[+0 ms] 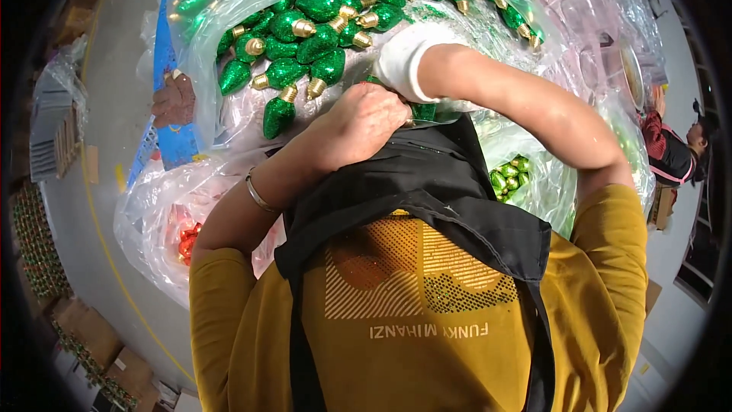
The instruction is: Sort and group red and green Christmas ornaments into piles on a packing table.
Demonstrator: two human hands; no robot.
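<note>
Many glittery green bulb-shaped ornaments [319, 6] with gold screw-like caps lie in a clear plastic bag [204, 53] in front of me. My left hand [364, 123] is bare, with a bangle at the wrist, and its fingers are curled closed near the bag's close edge. What they hold, if anything, is hidden. Beside it, my right hand [402, 61] wears a white glove or wrap. Its fingers are out of sight behind the left hand. A bit of glittery green [425, 112] shows just right of my left hand, against my black apron [366, 175].
Left of the bag, a brown glove-like item [174, 99] rests on a blue plastic frame [179, 145]. Another clear bag [164, 221] holds red pieces; smaller green ornaments [509, 178] sit at right. A person [671, 145] is at the far right. Cardboard boxes [88, 328] stand lower left.
</note>
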